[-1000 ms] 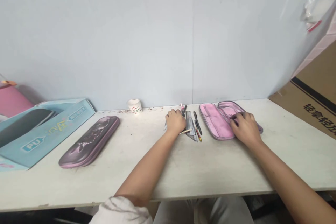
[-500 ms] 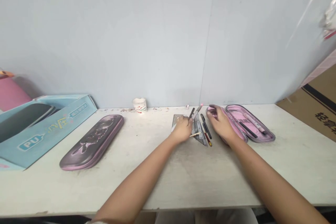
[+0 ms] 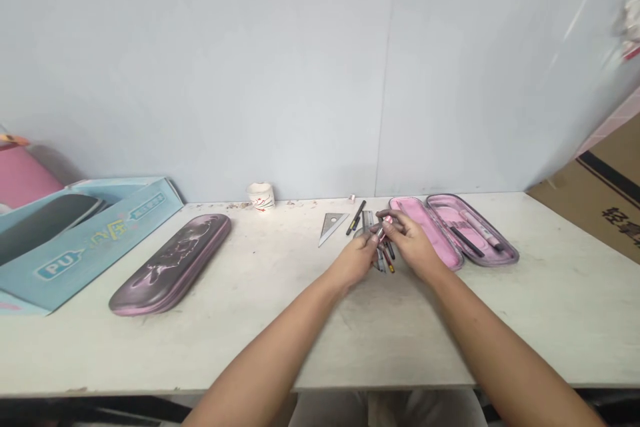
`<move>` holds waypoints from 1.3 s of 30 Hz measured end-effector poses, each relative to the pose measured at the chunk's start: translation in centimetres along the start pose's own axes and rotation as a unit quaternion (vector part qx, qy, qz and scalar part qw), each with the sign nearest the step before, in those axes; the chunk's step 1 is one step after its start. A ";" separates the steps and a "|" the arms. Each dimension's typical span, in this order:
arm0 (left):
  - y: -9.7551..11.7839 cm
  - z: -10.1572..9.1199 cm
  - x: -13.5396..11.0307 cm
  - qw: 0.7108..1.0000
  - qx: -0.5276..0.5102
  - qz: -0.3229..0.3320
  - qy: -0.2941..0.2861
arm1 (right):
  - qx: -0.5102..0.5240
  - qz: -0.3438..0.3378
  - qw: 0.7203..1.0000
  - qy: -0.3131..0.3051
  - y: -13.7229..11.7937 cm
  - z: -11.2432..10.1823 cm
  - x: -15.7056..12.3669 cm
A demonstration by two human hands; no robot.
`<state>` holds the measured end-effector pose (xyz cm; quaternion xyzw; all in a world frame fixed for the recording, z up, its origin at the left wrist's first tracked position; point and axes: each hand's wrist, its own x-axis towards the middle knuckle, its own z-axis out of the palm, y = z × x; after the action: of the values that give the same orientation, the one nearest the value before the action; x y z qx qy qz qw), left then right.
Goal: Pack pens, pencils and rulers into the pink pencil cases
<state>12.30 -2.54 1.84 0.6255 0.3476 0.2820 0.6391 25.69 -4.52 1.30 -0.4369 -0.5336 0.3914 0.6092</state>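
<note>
My left hand point(image 3: 357, 257) is closed around the lower part of a pale pen point(image 3: 381, 232) with a pinkish end. The fingers of my right hand point(image 3: 413, 240) pinch the pen's upper end, so both hands meet on it. Beneath them lie a ruler point(image 3: 367, 219) and several pens and pencils, partly covered; a reddish pencil point(image 3: 389, 261) pokes out. Left of the hands are a clear set square point(image 3: 333, 227) and a black pen point(image 3: 355, 217). Beside my right hand, an open pink pencil case point(image 3: 507, 252) holds a black pen point(image 3: 467, 241) and a pink marker point(image 3: 481, 229).
A closed dark pencil case point(image 3: 173, 263) rests on the left of the table point(image 3: 240, 340). By the wall stand a paper cup point(image 3: 261, 197) and a small eraser-like piece point(image 3: 351, 199). A blue box point(image 3: 100, 247) sits far left, a brown carton point(image 3: 600, 193) far right.
My right hand has left the open pencil case and moved left to the pale pen. My left hand has shifted right; a black pen and the set square now show on the table.
</note>
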 end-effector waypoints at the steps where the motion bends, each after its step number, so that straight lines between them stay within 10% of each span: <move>1: -0.1 0.0 0.0 1.000 -0.006 -0.004 0.005 | 0.011 -0.012 1.000 0.024 0.1 -0.1 0.1; 7: 0.2 -0.9 -0.1 0.980 -0.190 0.055 0.033 | 0.148 0.012 0.972 0.183 0.5 -1.5 0.7; 15: 0.6 -2.9 -0.2 0.940 -0.289 0.145 0.103 | -0.083 0.141 0.985 -0.053 0.1 0.8 -0.9; 22: -0.7 -3.0 0.1 0.962 -0.214 0.091 0.144 | -0.325 -0.109 0.936 0.077 0.7 -0.6 -0.6; 39: -1.2 -3.2 0.4 0.971 -0.178 0.080 0.138 | -0.220 -0.022 0.975 0.015 -0.2 -1.4 -0.7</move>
<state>9.90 -0.33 0.70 0.4824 0.3251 0.4730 0.6617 26.96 -5.43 1.23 -0.5543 -0.6068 0.2448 0.5144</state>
